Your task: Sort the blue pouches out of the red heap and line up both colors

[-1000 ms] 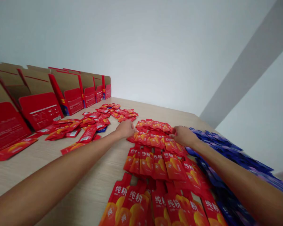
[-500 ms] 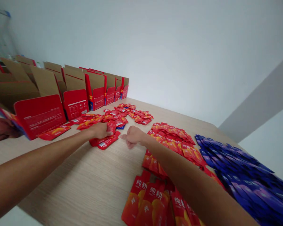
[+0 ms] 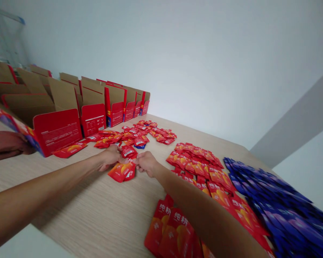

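My left hand (image 3: 109, 157) and my right hand (image 3: 146, 163) meet over the wooden table (image 3: 102, 211), both closed on a small bunch of red sachets (image 3: 122, 171) held between them just above the tabletop. Behind the hands lies a loose scatter of red sachets (image 3: 140, 134). To the right of my right arm, red sachets (image 3: 199, 161) lie spread in overlapping rows, and more of them (image 3: 169, 229) lie close to me beneath the forearm.
A row of open red cardboard boxes (image 3: 93, 111) stands along the table's left side. Blue sachets (image 3: 280, 204) cover the right end. Another person's hand (image 3: 8, 145) holds a box (image 3: 43, 130) at the far left. A white wall rises behind.
Both hands left the red rows on the right and moved left to the loose scatter. They have come together and lifted a small bunch of sachets. The view swung left.
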Action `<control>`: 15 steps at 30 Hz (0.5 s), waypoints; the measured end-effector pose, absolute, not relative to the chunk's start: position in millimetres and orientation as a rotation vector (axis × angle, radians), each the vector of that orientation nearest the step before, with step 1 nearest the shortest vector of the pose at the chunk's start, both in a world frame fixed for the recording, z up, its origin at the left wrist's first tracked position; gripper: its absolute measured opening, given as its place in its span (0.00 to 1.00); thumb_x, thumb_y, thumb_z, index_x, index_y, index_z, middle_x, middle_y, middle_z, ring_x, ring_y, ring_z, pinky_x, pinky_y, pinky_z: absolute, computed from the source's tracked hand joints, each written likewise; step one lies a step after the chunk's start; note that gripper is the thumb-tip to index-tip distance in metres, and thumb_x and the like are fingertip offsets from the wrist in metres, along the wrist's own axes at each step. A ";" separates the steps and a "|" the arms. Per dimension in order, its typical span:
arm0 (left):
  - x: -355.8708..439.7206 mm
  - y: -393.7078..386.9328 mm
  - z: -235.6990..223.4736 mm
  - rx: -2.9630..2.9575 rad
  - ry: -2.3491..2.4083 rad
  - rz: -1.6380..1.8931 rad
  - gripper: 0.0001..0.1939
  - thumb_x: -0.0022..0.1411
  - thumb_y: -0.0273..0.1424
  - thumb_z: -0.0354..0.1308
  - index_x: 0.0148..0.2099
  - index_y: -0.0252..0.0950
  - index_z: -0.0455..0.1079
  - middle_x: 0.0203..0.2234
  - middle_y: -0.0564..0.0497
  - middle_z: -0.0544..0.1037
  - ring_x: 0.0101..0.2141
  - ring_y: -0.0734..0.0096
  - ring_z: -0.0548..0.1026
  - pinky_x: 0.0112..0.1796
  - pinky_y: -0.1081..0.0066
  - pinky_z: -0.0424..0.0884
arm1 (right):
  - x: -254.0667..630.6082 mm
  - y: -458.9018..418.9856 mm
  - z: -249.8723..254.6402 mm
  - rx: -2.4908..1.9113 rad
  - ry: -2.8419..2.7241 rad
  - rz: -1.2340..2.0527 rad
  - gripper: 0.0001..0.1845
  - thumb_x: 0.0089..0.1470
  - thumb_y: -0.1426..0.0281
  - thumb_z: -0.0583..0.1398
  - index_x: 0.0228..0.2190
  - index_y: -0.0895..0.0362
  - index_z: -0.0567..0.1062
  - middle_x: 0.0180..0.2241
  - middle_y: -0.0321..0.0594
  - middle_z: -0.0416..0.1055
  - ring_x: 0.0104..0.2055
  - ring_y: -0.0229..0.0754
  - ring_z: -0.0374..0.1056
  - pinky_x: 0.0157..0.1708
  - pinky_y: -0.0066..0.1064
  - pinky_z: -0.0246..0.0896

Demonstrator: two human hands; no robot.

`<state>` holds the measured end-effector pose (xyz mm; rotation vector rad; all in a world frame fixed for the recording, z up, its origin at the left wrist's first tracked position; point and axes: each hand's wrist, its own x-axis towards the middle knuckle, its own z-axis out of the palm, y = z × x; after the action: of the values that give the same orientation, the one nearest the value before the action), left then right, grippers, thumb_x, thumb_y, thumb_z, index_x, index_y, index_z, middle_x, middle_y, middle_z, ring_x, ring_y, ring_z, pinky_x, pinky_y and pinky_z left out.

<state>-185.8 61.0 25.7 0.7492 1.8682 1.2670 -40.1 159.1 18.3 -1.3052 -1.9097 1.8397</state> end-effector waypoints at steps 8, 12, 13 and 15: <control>-164.7 44.2 26.2 0.617 1.736 1.398 0.46 0.22 0.20 0.83 0.44 0.39 0.64 0.21 0.60 0.76 0.26 0.63 0.79 0.30 0.69 0.73 | -13.5 151.4 25.8 -1.229 -1.867 1.918 0.22 0.48 0.81 0.76 0.31 0.56 0.69 0.16 0.28 0.68 0.18 0.32 0.63 0.19 0.21 0.58; -159.3 42.7 19.7 0.645 1.742 1.468 0.37 0.25 0.25 0.83 0.36 0.39 0.65 0.19 0.59 0.74 0.24 0.66 0.76 0.29 0.70 0.71 | -12.8 145.1 26.7 -1.242 -1.887 1.957 0.22 0.48 0.80 0.76 0.23 0.57 0.67 0.14 0.32 0.67 0.16 0.31 0.61 0.16 0.20 0.53; -158.0 42.0 17.8 0.655 1.743 1.480 0.35 0.26 0.26 0.83 0.35 0.39 0.65 0.19 0.58 0.74 0.24 0.66 0.76 0.29 0.70 0.71 | -13.9 143.6 27.2 -1.245 -1.882 1.957 0.22 0.51 0.79 0.74 0.22 0.57 0.67 0.13 0.33 0.66 0.16 0.31 0.60 0.16 0.19 0.52; -155.2 39.9 14.6 0.673 1.745 1.506 0.30 0.28 0.28 0.82 0.32 0.37 0.67 0.20 0.57 0.74 0.24 0.68 0.75 0.29 0.71 0.69 | -16.0 140.7 28.6 -1.247 -1.868 1.955 0.21 0.55 0.78 0.72 0.21 0.56 0.66 0.13 0.32 0.65 0.16 0.31 0.59 0.16 0.19 0.51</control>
<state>-155.2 39.9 14.6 0.6735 1.7454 1.5062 -16.0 140.7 28.6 -1.2466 -1.8677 1.9549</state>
